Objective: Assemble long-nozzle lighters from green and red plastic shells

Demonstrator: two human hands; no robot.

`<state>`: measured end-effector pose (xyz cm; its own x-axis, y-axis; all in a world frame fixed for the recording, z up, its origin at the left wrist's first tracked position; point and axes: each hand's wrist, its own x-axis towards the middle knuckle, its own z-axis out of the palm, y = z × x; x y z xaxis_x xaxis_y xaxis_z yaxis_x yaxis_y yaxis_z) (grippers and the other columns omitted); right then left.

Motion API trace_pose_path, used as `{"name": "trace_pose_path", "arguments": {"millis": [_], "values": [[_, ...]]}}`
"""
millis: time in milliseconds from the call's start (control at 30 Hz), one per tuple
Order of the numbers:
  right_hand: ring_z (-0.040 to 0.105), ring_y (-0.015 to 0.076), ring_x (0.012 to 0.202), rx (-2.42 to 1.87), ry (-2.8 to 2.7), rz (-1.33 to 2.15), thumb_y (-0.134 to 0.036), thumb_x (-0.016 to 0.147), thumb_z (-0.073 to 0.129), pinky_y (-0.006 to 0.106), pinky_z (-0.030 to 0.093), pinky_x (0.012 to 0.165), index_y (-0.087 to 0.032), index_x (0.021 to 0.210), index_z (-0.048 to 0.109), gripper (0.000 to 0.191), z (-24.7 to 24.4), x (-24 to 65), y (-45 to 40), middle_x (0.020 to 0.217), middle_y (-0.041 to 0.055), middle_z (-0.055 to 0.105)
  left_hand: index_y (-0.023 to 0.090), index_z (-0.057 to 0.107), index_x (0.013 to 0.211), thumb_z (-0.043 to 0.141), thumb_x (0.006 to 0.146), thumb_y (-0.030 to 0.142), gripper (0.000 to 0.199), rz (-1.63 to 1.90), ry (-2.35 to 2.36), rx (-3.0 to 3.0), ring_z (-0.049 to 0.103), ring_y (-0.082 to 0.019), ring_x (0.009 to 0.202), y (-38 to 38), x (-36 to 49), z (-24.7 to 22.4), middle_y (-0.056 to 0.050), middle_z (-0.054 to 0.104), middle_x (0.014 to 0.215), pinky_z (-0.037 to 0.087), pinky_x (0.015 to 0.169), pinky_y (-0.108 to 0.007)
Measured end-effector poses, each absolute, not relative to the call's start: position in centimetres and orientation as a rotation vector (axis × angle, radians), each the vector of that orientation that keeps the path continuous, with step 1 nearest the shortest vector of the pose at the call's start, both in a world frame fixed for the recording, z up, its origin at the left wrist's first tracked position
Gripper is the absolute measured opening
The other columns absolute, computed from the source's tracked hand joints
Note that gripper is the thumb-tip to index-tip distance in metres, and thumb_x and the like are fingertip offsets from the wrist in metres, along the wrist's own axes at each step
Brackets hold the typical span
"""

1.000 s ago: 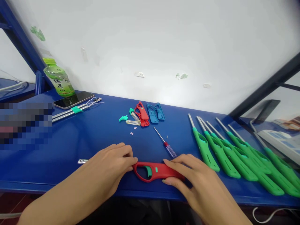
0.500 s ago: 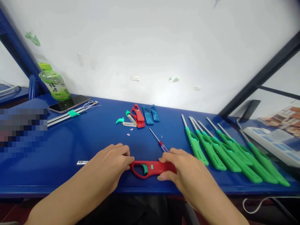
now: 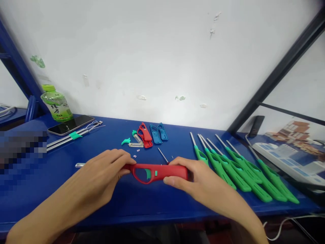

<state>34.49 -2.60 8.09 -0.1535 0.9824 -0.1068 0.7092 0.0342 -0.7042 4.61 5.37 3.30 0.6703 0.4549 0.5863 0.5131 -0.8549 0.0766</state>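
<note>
Both hands hold a red gas lighter [image 3: 167,171] sideways over the near part of the blue table. My left hand [image 3: 109,173] is closed round its neck, with the silver tip [image 3: 79,165] of the metal tube sticking out to the left. My right hand [image 3: 195,178] grips the handle's end, thumb on the near side. A green trigger [image 3: 148,174] shows inside the finger loop. Behind the lighter lies a screwdriver [image 3: 163,155], its handle mostly hidden. Farther back are red casing halves [image 3: 146,136], blue casing halves [image 3: 159,133], green triggers [image 3: 126,141] and small clear fuel tanks [image 3: 136,145].
On the right, several green lighters [image 3: 238,173] lie side by side, near a white power strip [image 3: 284,159]. At left are a drink bottle [image 3: 57,105], a phone [image 3: 71,124] and taped metal tubes [image 3: 67,138]. A white wall [image 3: 152,61] closes off the back.
The red lighter has risen slightly off the table and shifted left relative to the view, still in both hands. The camera view has tilted, so the table items appear lower.
</note>
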Motion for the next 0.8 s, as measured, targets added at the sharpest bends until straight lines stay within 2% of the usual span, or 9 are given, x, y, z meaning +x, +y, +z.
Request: {"name": "trace_pose_path", "arguments": {"millis": [100, 267, 367, 433, 533, 600, 800], "values": [[0.071, 0.0177, 0.076, -1.514, -1.739, 1.098, -0.059, 0.106, 0.069, 0.028, 0.049, 0.066, -0.025, 0.097, 0.076, 0.036, 8.4, 34.4, -2.5, 0.084, -0.0013, 0.077, 0.025, 0.064, 0.119, 0.042, 0.121, 0.03, 0.022, -1.048, -0.714, -2.622, 0.073, -0.02, 0.093, 5.4, 4.8, 4.3, -0.002, 0.076, 0.11, 0.053, 0.085, -0.031], [0.07, 0.0147, 0.069, -1.445, -1.723, 1.001, -0.056, 0.105, 0.071, 0.025, 0.049, 0.062, -0.024, 0.094, 0.077, 0.035, 8.5, 34.1, -2.5, 0.081, -0.0016, 0.075, 0.026, 0.065, 0.128, 0.045, 0.121, 0.033, 0.022, -1.105, -0.672, -2.537, 0.073, -0.017, 0.094, 5.4, 5.3, 4.4, -0.001, 0.075, 0.113, 0.054, 0.087, -0.029], [0.07, 0.0147, 0.071, -1.456, -1.736, 0.938, -0.057, 0.107, 0.068, 0.025, 0.048, 0.061, -0.024, 0.097, 0.077, 0.036, 8.7, 35.1, -2.7, 0.084, -0.0005, 0.075, 0.023, 0.061, 0.146, 0.044, 0.121, 0.047, 0.039, -1.048, -0.778, -2.462, 0.075, -0.022, 0.102, 5.7, 4.9, 4.3, -0.006, 0.076, 0.123, 0.056, 0.089, -0.034], [0.069, 0.0152, 0.071, -1.474, -1.733, 0.912, -0.061, 0.106, 0.066, 0.025, 0.046, 0.059, -0.024, 0.097, 0.078, 0.04, 8.7, 36.0, -2.8, 0.084, 0.0004, 0.074, 0.022, 0.063, 0.147, 0.046, 0.119, 0.053, 0.045, -1.017, -0.818, -2.413, 0.075, -0.025, 0.104, 6.1, 4.3, 4.4, -0.008, 0.077, 0.124, 0.055, 0.091, -0.038], [0.069, 0.0162, 0.072, -1.5, -1.726, 0.937, -0.068, 0.104, 0.066, 0.025, 0.047, 0.06, -0.025, 0.1, 0.079, 0.045, 8.8, 36.9, -2.9, 0.085, 0.0013, 0.074, 0.025, 0.07, 0.13, 0.048, 0.12, 0.041, 0.029, -1.048, -0.748, -2.459, 0.074, -0.02, 0.094, 6.4, 3.6, 4.7, -0.001, 0.08, 0.109, 0.055, 0.084, -0.033], [0.069, 0.0169, 0.072, -1.512, -1.727, 0.956, -0.07, 0.102, 0.067, 0.025, 0.048, 0.061, -0.025, 0.101, 0.079, 0.046, 8.7, 37.0, -2.9, 0.086, 0.0017, 0.074, 0.025, 0.071, 0.125, 0.046, 0.122, 0.034, 0.027, -1.081, -0.7, -2.517, 0.072, -0.016, 0.085, 6.1, 3.7, 4.7, 0.001, 0.079, 0.102, 0.054, 0.077, -0.029], [0.069, 0.017, 0.073, -1.478, -1.722, 1.016, -0.065, 0.099, 0.074, 0.026, 0.048, 0.062, -0.025, 0.099, 0.08, 0.04, 8.6, 36.2, -2.8, 0.089, 0.002, 0.075, 0.02, 0.07, 0.122, 0.043, 0.122, 0.026, 0.027, -1.157, -0.675, -2.531, 0.072, -0.017, 0.082, 4.1, 5.6, 4.9, -0.002, 0.08, 0.1, 0.056, 0.075, -0.03]]}}
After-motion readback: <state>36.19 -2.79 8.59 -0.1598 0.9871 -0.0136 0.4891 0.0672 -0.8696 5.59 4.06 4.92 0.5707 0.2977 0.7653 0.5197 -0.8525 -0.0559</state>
